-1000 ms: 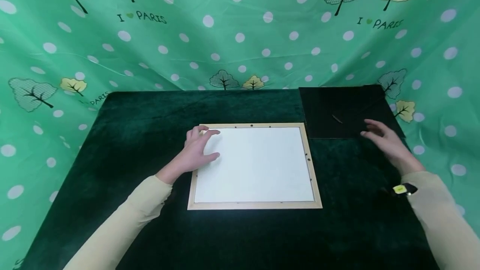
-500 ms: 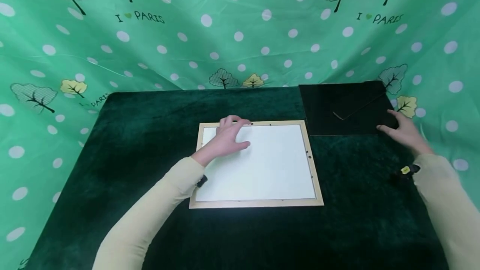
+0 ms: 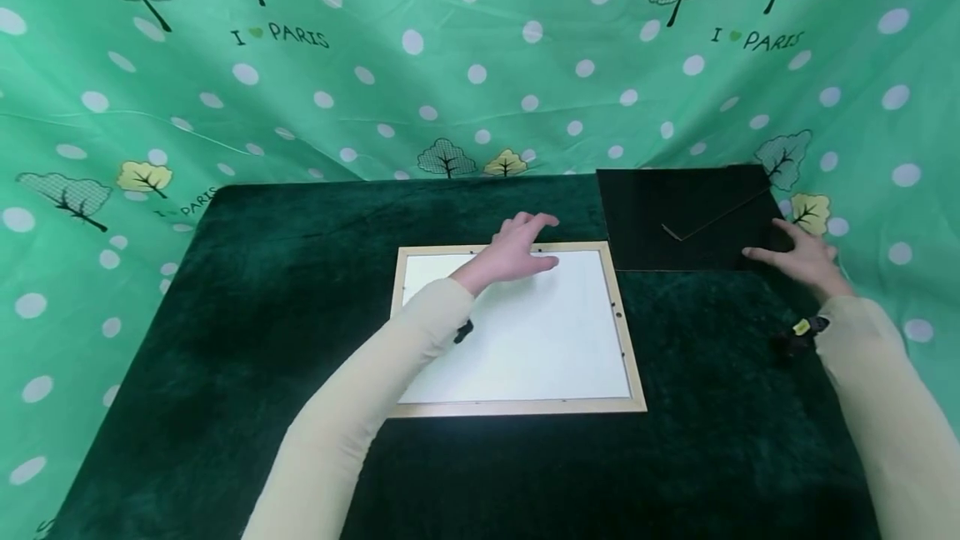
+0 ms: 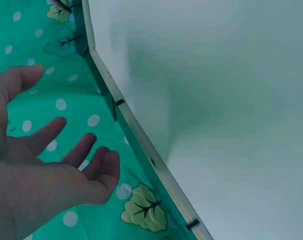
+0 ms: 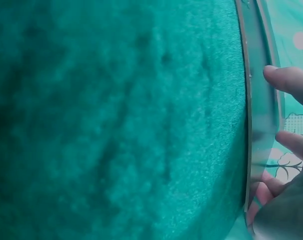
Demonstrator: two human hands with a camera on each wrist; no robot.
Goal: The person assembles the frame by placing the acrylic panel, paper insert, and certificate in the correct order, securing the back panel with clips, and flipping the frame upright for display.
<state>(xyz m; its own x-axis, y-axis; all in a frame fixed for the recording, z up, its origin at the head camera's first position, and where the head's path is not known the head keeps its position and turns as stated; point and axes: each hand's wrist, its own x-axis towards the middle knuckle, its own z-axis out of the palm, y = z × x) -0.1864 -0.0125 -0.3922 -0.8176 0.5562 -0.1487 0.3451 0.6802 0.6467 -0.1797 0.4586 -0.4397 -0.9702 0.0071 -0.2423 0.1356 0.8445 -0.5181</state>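
Note:
A white board in a pale wooden frame (image 3: 517, 409) lies flat on the dark green cloth. My left hand (image 3: 517, 250) reaches across it near its far edge, thumb and fingers spread and holding nothing. In the left wrist view, the left hand (image 4: 56, 165) shows loosely bent fingers beside the wooden frame (image 4: 156, 165). At the back right lies a flat black panel (image 3: 637, 219), a thin slanting line and small tab on its face. My right hand (image 3: 806, 258) is at its right end, thumb over the near edge. In the right wrist view, the right fingertips (image 5: 271, 74) overlap the panel (image 5: 259, 100).
The dark green velvety cloth (image 3: 247, 340) covers the table. A green polka-dot curtain (image 3: 480, 23) with printed trees hangs behind it and along both sides. The panel's near-left corner lies close to the frame's far-right corner. Small dark clips (image 3: 617, 315) sit along the frame.
My left hand has moved rightward across the framed board from its left edge. My right hand has shifted right to the black panel's end. Board and panel stay in place.

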